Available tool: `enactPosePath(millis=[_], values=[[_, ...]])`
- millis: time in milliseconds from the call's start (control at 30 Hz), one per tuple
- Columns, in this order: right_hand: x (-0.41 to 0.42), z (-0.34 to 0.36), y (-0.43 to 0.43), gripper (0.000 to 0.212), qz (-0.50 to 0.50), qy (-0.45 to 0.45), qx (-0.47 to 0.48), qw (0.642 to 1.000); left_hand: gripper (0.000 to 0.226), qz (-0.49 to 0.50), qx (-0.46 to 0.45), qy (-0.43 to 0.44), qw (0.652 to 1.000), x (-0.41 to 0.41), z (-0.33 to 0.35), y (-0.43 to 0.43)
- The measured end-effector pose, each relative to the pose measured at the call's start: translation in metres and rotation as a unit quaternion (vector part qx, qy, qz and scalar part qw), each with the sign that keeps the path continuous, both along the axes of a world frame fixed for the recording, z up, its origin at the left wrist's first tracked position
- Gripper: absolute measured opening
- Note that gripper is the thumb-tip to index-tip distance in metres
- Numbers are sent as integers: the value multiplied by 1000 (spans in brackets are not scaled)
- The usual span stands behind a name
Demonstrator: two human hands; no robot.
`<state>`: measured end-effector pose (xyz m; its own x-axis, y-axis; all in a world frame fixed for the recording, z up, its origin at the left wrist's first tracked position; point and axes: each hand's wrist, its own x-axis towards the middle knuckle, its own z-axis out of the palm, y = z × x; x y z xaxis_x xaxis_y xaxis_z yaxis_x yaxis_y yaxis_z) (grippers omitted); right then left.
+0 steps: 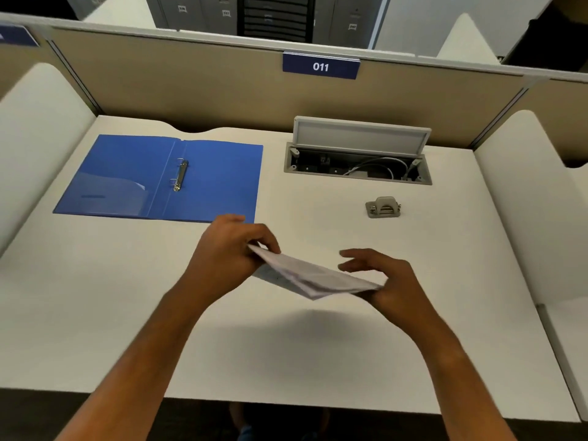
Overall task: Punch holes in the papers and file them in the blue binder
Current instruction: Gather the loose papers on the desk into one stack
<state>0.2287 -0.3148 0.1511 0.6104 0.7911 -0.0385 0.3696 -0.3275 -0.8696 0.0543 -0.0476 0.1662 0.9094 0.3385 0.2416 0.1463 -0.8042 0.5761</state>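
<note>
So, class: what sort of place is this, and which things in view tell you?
Probably an office cubicle: beige partition with numbered sign 011, white desk with open cable box, filing cabinets behind.

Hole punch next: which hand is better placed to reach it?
Probably the right hand. The hole punch sits directly beyond it on the desk, while the left hand grips the papers nearer the blue binder.
</note>
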Motion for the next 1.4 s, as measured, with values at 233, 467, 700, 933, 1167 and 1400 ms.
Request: enactPosePath(millis=[233,467,700,933,1167,1400], values=[[-5,-9,12,11,-139,144,112,973,51,34,-250,9,968,-1,31,24],[-20,-17,25,28,-173,238,176,939,39,19,-498,2,867,1,-23,-14],[-30,-61,29,24,-218,215,92,947,12,200,-482,-42,852,6,-84,-50],[-45,-88,24,47,-247,245,101,932,16,231,-486,-41,842,0,-116,-70],[-50,-93,22,38,-267,253,94,925,22,224,-494,-37,839,-2,-124,-77],[-60,-117,14,84,-250,258,100,928,26,244,-508,-23,825,-1,-133,-84]])
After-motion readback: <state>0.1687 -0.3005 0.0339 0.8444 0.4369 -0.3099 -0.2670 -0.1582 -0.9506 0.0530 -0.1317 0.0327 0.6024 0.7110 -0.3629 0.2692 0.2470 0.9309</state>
